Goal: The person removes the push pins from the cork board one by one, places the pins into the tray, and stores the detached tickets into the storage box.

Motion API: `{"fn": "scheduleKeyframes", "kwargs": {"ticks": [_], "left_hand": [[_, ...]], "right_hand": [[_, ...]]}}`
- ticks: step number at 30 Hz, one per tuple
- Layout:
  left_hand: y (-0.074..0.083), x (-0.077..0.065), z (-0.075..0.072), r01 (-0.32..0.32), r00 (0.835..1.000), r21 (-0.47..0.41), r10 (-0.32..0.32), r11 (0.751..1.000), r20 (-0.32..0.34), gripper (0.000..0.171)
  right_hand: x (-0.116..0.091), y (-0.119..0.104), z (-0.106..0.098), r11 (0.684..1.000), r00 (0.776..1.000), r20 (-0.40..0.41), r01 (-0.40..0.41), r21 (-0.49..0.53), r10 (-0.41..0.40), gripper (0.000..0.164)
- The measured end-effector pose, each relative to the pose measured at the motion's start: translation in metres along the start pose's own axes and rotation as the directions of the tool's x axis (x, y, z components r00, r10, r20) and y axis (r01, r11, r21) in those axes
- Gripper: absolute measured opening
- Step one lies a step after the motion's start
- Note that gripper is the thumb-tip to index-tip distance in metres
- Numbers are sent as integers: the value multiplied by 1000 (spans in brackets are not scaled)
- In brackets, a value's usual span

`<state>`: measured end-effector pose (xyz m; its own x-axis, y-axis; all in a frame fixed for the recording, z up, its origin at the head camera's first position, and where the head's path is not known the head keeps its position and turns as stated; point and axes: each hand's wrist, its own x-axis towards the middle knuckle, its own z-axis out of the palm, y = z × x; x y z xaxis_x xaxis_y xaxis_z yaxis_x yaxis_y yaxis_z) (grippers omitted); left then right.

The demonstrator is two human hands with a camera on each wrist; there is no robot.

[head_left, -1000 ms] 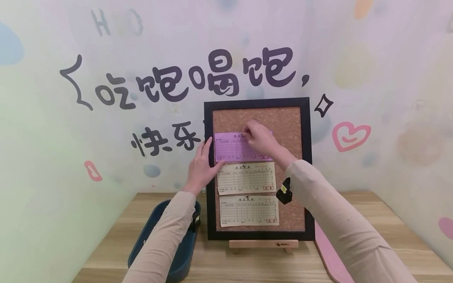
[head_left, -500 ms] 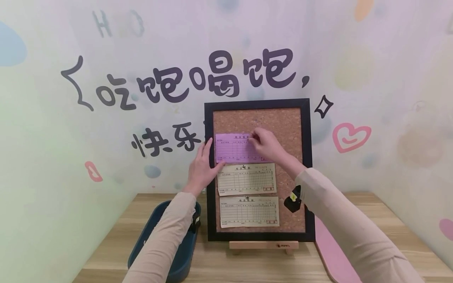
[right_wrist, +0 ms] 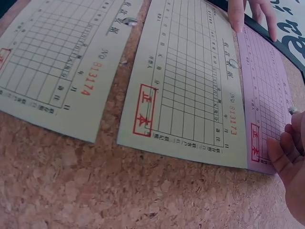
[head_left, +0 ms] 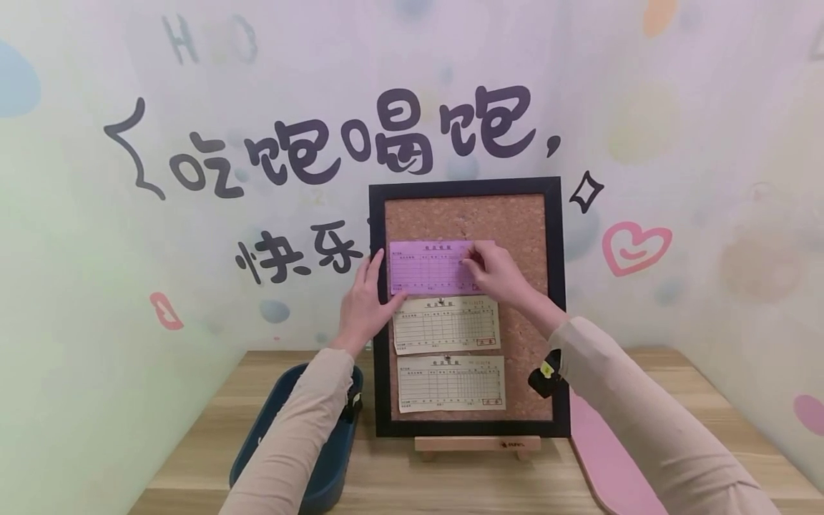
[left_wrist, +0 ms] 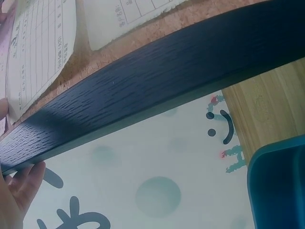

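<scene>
A black-framed corkboard (head_left: pixel 466 214) stands upright on a small wooden easel (head_left: pixel 473 444). Its left side is gripped by my left hand (head_left: pixel 363 304), the thumb reaching onto the lower left corner of a purple receipt slip (head_left: pixel 421 270). That slip lies uppermost, its lower edge close to the first of two cream receipt slips (head_left: pixel 444 325), each with a pin at its heading. Over the purple slip's right part, my right hand (head_left: pixel 501 275) has curled fingers and pinches a small clear push pin (right_wrist: pixel 292 110). The hand hides part of the slip's right side.
A blue tray (head_left: pixel 331 476) sits on the wooden table (head_left: pixel 199 436) left of the board, partly behind the left forearm. On the right, a pink flat board (head_left: pixel 601 458) lies under the right forearm. A wall with lettering (head_left: pixel 292 154) rises directly behind.
My right hand has slid right and slightly down across the purple slip, from near its heading toward the right side. My left hand keeps its hold on the frame.
</scene>
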<state>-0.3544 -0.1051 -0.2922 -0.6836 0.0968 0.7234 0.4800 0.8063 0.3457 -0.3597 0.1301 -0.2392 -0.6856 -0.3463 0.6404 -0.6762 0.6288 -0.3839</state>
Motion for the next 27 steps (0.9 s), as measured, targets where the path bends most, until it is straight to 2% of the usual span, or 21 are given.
{"fn": "scheduleKeyframes", "kwargs": {"ticks": [8, 14, 19, 23, 27], "left_hand": [[1, 0, -1, 6, 1000, 1, -6, 1000, 9, 79], [0, 1, -4, -19, 1000, 21, 19, 1000, 0, 77], [-2, 6, -10, -94, 993, 108, 102, 990, -66, 68], [-4, 14, -15, -174, 971, 221, 204, 960, -124, 57], [-1, 25, -22, -231, 949, 270, 277, 935, -148, 55]], "right_hand": [[-3, 1, 0, 1000, 1000, 0, 4, 2, -4, 5], [-3, 2, 0, 1000, 1000, -3, 11, 1, -11, 4], [-2, 2, 1, 1000, 1000, -2, 19, 7, -19, 4], [-2, 3, 1, 1000, 1000, -3, 22, 11, -22, 4], [-2, 5, 2, 1000, 1000, -10, 23, 7, -23, 4]]}}
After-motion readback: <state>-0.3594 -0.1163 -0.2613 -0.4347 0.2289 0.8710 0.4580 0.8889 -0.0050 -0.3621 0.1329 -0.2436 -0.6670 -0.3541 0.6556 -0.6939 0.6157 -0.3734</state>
